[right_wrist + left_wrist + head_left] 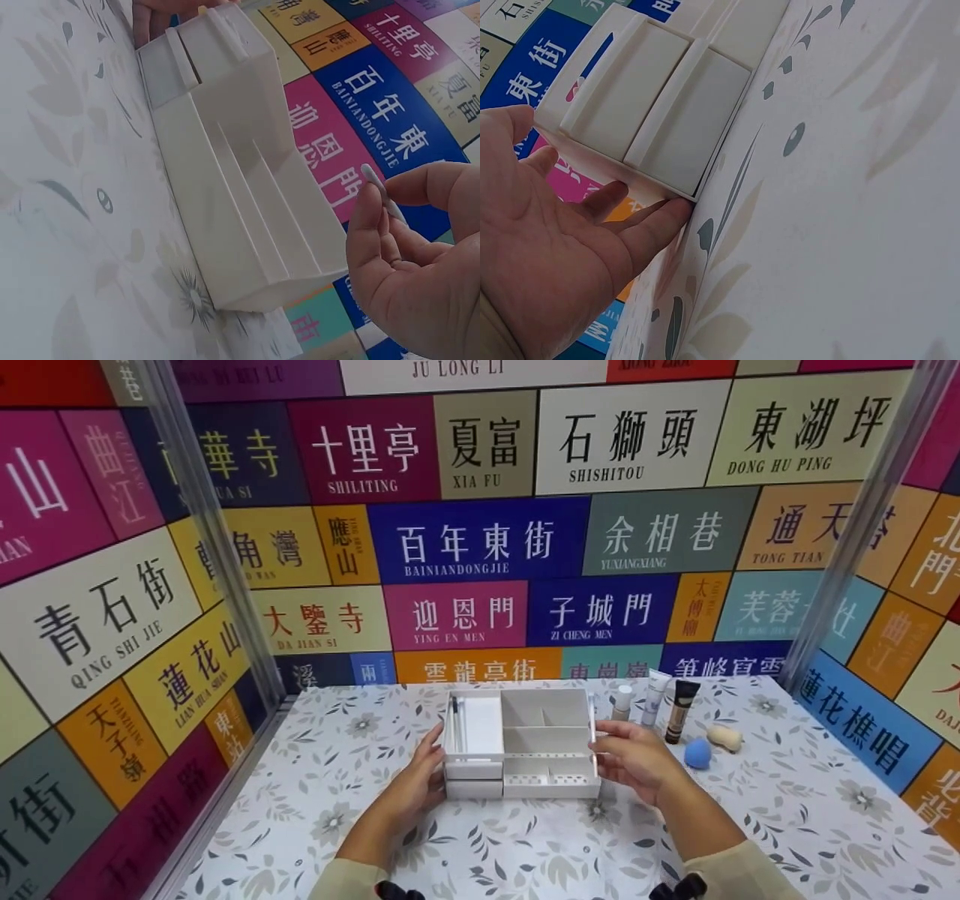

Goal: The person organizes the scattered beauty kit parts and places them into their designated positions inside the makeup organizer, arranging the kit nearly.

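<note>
A white desktop organizer [551, 792] stands on the table, with two stacked drawers [694, 120] at its left and open compartments at its right. Two slim sticks [459, 727], one dark-tipped, lie in its upper left tray. My left hand [418, 774] is at the organizer's left side, its fingers extended and touching the lower drawer section. At the other side, my right hand [641, 755] pinches a slim white stick [384, 195] between thumb and fingers. This stick is held upright beside the organizer's right wall in the head view; its exact kind cannot be told.
Right of the organizer stand a small bottle [622, 705], a white tube [655, 701] and a black-capped tan tube [679, 712]. A blue makeup sponge [697, 753] and a beige sponge [724, 738] lie nearby. Printed panels [480, 540] wall the leaf-patterned table [300, 810].
</note>
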Motion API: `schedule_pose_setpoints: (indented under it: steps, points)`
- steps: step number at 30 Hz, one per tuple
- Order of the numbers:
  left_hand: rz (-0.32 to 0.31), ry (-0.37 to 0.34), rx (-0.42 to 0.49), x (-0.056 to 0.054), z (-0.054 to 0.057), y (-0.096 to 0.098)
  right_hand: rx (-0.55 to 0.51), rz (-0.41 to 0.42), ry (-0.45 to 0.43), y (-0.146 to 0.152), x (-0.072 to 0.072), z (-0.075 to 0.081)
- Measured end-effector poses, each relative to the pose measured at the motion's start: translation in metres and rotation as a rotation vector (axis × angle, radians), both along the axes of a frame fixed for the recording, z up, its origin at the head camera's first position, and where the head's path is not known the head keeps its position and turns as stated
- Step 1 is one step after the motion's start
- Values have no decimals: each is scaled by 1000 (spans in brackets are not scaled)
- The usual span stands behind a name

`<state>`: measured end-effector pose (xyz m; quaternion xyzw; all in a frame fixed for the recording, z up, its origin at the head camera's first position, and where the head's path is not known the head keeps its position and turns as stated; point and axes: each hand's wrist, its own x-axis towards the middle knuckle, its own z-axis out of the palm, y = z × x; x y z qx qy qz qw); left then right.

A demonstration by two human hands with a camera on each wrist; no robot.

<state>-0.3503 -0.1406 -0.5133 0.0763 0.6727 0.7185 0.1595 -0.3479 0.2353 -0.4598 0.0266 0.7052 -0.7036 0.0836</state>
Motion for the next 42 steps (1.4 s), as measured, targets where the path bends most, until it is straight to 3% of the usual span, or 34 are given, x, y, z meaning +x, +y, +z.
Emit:
schedule_pose_setpoints:
  steps: [9, 23, 34, 42]
  points:
    - [11, -18, -3, 0, -1, 1, -49, 56, 33, -41, -3, 7]
    - [-5, -13, 16, 0, 0, 1, -99, 126, 19, -99, -30, 17]
    - [7, -45, -8, 0, 2, 1, -30, 112, 25, -132, -52, 27]
    - [19, -52, -20, -1, 2, 1, 57, 75, 63, -145, -57, 26]
